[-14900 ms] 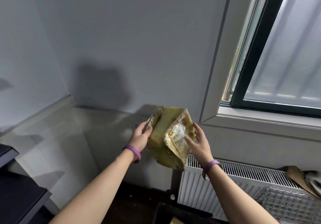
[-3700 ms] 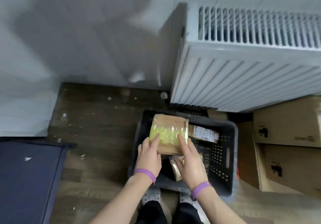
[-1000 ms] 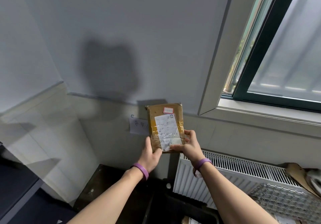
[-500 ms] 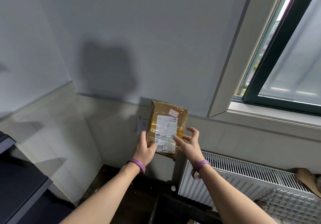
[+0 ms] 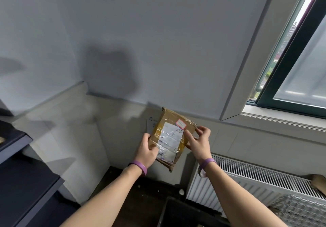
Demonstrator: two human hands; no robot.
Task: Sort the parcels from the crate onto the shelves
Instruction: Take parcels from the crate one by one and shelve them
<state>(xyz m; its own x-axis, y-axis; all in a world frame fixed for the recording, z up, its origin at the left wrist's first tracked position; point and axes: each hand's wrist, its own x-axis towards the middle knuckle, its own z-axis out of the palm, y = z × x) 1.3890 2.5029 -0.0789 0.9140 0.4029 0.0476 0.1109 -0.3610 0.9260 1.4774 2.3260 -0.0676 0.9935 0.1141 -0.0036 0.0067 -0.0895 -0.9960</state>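
Observation:
I hold a flat brown cardboard parcel (image 5: 172, 135) up in front of the wall, tilted clockwise, its white shipping label and small red-edged sticker facing me. My left hand (image 5: 147, 151) grips its lower left edge, thumb across the label. My right hand (image 5: 199, 142) pinches its right edge, near the top corner. The dark crate's (image 5: 178, 212) rim shows at the bottom, between my forearms; its contents are hidden. Dark shelves (image 5: 19, 170) stand at the left edge.
A white radiator (image 5: 255, 182) runs along the wall at lower right, under a window sill (image 5: 282, 119). Crumpled cardboard (image 5: 317, 184) lies on the radiator's far right end. A small paper note (image 5: 152, 125) is stuck to the wall behind the parcel.
The parcel has tilted further clockwise and sits slightly lower. My right hand went from open beside its lower right to pinching the right edge higher up. My left hand keeps its grip.

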